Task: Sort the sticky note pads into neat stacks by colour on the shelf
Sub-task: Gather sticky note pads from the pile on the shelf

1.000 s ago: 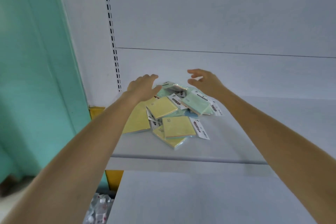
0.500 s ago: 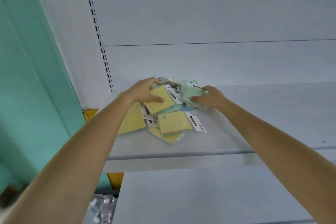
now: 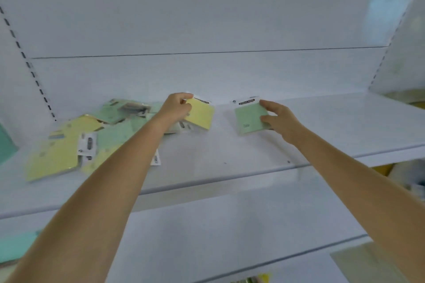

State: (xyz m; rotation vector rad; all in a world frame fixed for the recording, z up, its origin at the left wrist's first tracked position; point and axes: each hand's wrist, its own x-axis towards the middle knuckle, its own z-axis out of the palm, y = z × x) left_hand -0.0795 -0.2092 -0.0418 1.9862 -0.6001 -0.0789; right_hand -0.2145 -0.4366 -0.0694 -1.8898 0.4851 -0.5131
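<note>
"Sorting under way, then? Half a second back both hands were buried in the pile (image 3: 92,135)."

"Yes. Both have come away to its 3 o'clock, each with one pad. The left hand (image 3: 177,108) has fingers and thumb curled round a yellow sticky note pad (image 3: 201,115), held tilted just off the pile's edge. Whether its low corner touches the shelf (image 3: 230,158) I cannot tell."

"And the right?"

"The right hand (image 3: 279,120) pinches a green sticky note pad (image 3: 248,119) by its right edge, thumb and fingers closed on it. That pad sits at 3 o'clock from the yellow one, apart from it, flat or nearly flat on the shelf."

"So two colours, two spots."

"I'd judge so. The green pad marks the first stack's place, and the yellow wants its own just beside it. The pile at 9 o'clock, yellow and green pads mixed, is barely thinned, so nearly all the sorting remains."
</note>
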